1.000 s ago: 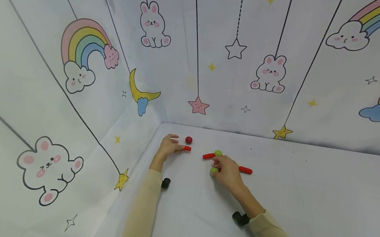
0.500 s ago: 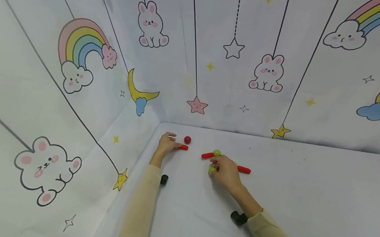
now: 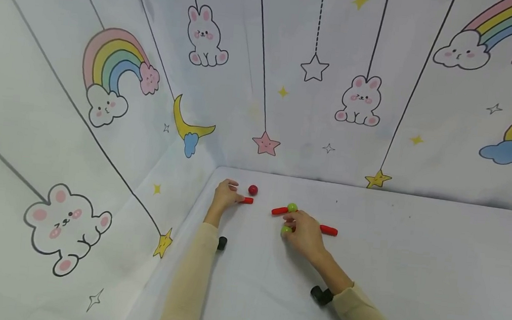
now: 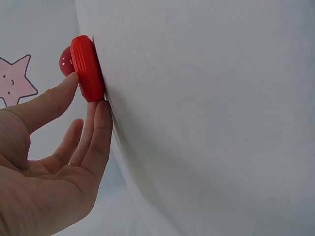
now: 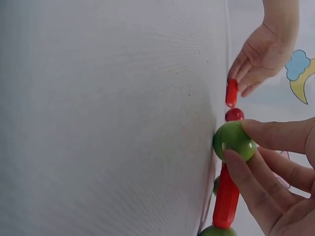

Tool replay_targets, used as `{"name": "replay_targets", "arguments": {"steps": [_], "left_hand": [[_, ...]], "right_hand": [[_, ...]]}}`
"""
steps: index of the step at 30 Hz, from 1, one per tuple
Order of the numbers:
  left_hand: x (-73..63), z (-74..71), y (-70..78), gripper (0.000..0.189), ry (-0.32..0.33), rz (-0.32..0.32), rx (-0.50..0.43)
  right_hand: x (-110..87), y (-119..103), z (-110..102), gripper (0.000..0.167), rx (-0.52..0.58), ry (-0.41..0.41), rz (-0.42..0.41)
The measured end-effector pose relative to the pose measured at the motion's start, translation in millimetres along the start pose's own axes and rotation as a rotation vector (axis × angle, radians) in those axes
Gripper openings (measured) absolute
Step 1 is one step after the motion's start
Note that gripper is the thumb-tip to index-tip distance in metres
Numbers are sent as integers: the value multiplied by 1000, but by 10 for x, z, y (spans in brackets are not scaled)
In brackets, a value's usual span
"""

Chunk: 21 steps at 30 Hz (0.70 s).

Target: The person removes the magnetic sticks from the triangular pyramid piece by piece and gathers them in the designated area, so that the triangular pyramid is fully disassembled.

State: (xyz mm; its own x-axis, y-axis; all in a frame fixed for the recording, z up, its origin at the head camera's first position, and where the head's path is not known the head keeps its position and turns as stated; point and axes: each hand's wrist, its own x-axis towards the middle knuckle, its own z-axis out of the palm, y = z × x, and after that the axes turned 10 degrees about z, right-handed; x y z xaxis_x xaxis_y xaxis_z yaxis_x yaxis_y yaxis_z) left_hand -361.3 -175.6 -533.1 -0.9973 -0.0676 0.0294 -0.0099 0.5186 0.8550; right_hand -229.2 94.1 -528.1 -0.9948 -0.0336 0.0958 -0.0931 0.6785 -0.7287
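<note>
In the head view my left hand (image 3: 226,194) is at the far left of the table. Its thumb and fingers pinch a ridged red stick (image 4: 87,69) by one end. Right behind that stick sits a red ball (image 3: 253,190). Farther right, my right hand (image 3: 306,234) holds a green ball (image 5: 234,140) between thumb and fingertips. A red stick (image 5: 226,199) runs from this ball toward another green ball (image 5: 218,231) in the right wrist view. Past the right fingers lie a further red stick (image 3: 280,211) and green ball (image 3: 292,207), end to end.
A red stick (image 3: 329,230) shows to the right of my right hand, partly hidden by it. White cloth covers the table (image 3: 410,275). Behind and to the left stand white walls (image 3: 246,67) printed with rabbits, stars and rainbows.
My left hand and its red stick have shifted slightly left relative to the red ball. The right hand stays on the green ball; the head view has moved a little.
</note>
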Motion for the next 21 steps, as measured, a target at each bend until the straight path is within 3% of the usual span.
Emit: {"name": "replay_targets", "arguments": {"steps": [13, 21], "left_hand": [[21, -11, 19, 59, -7, 68, 80], [-51, -60, 66, 62, -7, 106, 154]], "right_hand": [[47, 7, -37, 36, -41, -35, 3], [72, -2, -88, 37, 75, -89, 36]]}}
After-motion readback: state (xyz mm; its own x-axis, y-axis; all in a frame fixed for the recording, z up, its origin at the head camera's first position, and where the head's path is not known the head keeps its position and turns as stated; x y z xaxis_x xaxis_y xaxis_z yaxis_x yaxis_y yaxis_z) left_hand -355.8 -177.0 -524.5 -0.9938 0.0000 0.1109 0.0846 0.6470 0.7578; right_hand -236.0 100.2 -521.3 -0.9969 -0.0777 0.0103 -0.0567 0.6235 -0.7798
